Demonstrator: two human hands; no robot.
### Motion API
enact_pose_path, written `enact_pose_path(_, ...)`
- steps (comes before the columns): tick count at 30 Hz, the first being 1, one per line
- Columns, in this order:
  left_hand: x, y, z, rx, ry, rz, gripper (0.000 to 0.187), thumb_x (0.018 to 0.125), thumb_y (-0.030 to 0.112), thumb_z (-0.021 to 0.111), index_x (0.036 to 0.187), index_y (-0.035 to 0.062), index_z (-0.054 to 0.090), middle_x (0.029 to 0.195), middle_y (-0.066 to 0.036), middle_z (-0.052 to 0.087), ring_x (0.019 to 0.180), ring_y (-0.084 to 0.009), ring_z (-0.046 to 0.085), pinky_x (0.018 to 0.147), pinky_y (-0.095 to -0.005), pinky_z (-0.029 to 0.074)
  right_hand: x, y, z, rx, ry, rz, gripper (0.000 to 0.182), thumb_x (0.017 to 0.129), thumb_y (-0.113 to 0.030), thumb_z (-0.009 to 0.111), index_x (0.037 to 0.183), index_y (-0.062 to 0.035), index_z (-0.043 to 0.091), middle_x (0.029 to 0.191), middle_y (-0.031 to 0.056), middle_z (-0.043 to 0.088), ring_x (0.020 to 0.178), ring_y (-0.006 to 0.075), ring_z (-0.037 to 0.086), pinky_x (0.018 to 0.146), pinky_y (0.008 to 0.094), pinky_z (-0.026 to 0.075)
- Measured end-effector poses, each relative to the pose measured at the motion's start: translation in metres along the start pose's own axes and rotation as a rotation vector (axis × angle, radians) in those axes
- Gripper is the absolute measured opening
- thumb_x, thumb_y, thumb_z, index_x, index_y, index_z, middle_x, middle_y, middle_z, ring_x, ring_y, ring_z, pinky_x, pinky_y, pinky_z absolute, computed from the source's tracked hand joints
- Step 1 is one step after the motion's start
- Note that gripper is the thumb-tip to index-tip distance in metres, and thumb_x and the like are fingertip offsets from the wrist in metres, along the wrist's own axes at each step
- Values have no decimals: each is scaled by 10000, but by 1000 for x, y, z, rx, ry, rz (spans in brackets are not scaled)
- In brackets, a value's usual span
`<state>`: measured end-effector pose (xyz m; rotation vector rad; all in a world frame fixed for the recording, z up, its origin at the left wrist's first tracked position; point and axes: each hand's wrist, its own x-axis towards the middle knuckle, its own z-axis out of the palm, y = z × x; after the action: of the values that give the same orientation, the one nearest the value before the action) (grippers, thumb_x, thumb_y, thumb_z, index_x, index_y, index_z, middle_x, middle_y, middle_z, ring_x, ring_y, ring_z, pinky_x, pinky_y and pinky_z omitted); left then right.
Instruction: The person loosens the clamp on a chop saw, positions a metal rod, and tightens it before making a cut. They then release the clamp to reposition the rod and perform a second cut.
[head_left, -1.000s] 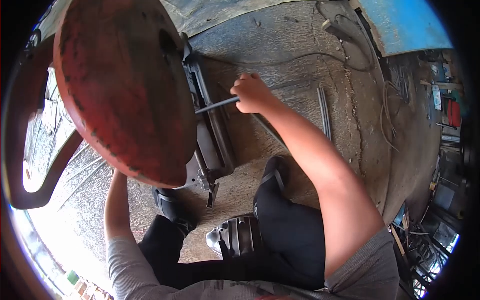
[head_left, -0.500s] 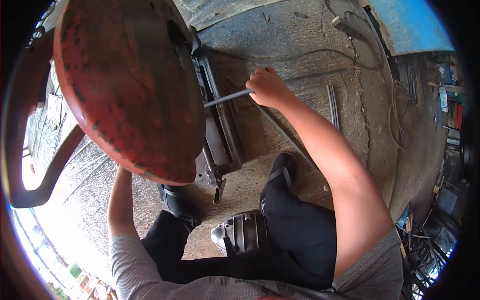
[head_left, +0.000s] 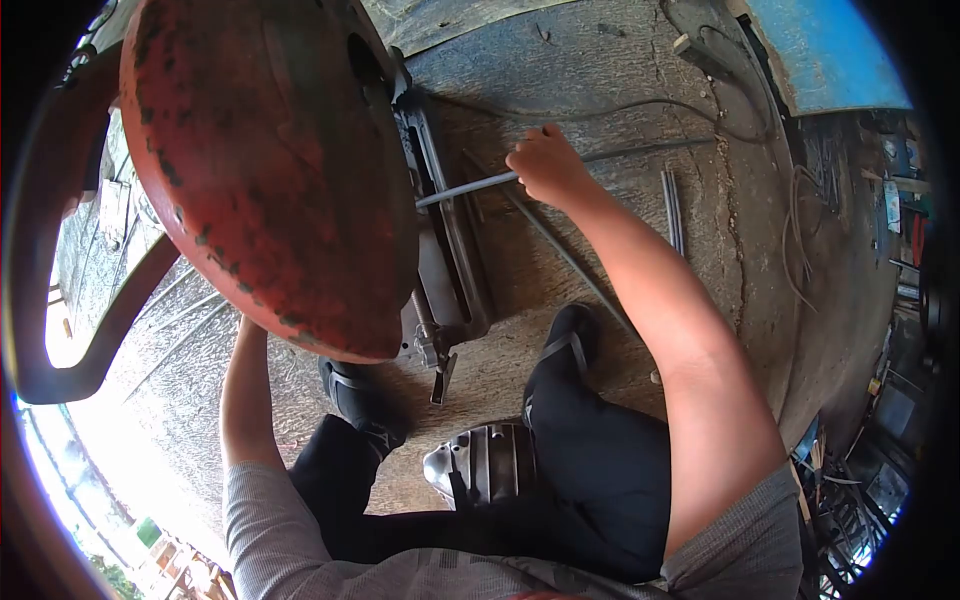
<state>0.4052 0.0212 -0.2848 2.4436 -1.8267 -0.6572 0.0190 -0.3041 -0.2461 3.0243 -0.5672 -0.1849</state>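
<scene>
Down on the concrete floor (head_left: 620, 60) of the workshop, I see my right hand (head_left: 548, 165) with its fingers clenched around the end of a thin metal rod (head_left: 470, 188), which runs from the fist leftward and slightly down, across the dark steel base (head_left: 450, 250) of a cut-off saw and under its big red blade guard (head_left: 270, 170). That guard fills the upper left of my view and hides where the rod ends. My left forearm (head_left: 245, 400) reaches up beneath the lower edge of the guard, and the left hand itself is hidden behind it, so I cannot tell whether its fingers grip anything. A curved red handle (head_left: 60, 300) loops around the far left. A longer bar (head_left: 570, 260) lies slanted on the floor just beside my right forearm, and a pair of short rods (head_left: 672, 205) lie further right, well apart from the saw. A black cable (head_left: 600, 105) snakes across the floor above my hand. My feet in black sandals (head_left: 565, 345) sit either side of the clamp end of the saw base.
</scene>
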Motion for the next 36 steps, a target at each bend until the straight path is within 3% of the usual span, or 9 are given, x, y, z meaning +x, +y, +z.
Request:
enact_pose_path(5,5,9,-1,99,48,78,364,880,35,430,1240,65,474,1181,-201,534,1094,-390,478,908,-488,407,-12,4,-11,-9,-214,91,72,771,-113,600,775,-150,662,806,25,626,950,215,554,872,413,370)
enact_pose_path(9,10,-8,10,140,-31,67,330,857,13,461,1181,59,509,1112,-194,556,1051,-378,497,918,-473,407,-20,1,3,-1,-118,41,77,771,-103,598,777,-147,661,831,30,628,949,215,558,868,416,372)
enact_pose_path(11,9,-9,14,76,141,133,213,786,121,552,988,58,579,1007,-169,581,994,-345,525,901,-446,430,-24,2,5,22,-29,74,103,786,-93,575,773,-148,661,838,30,626,944,211,560,868,416,374)
enact_pose_path(21,-2,-27,43,-395,435,-125,277,851,184,501,1066,15,547,1061,-164,578,1002,-298,529,901,-414,423,-18,6,-5,-30,-61,92,93,781,-109,574,822,-133,655,818,24,614,939,211,560,869,401,377)
enact_pose_path(24,-9,-34,50,-554,525,-205,304,873,205,484,1092,1,536,1079,-162,577,1005,-282,531,901,-404,421,-33,8,-10,0,229,-82,65,765,-132,594,811,-122,638,793,31,609,912,214,566,849,392,388)
enact_pose_path(27,-18,-34,65,-733,597,-266,333,894,226,467,1118,-14,526,1097,-161,576,1007,-266,532,900,-393,419,-73,-6,-4,381,304,134,99,761,-171,602,789,-76,593,803,82,602,785,273,591,689,421,467)
enact_pose_path(29,-26,-27,73,-847,658,-314,353,909,240,456,1135,-23,518,1109,-160,575,1009,-255,533,900,-386,417,-110,-21,26,411,69,433,188,796,-247,612,820,-61,590,838,112,610,818,293,598,711,430,485)
enact_pose_path(34,-45,53,99,-1093,781,-432,405,945,275,428,1179,-47,501,1139,-157,573,1013,-229,535,900,-369,413,-161,-37,75,486,6,474,258,780,-264,651,878,-37,576,877,116,600,868,301,583,747,424,477)
enact_pose_path(36,-54,184,36,-685,1104,-570,299,927,150,472,1126,-71,502,1090,-162,564,998,-242,522,860,-348,424,-166,-45,92,503,93,500,240,779,-234,648,883,-33,569,883,119,598,867,303,583,744,421,478)
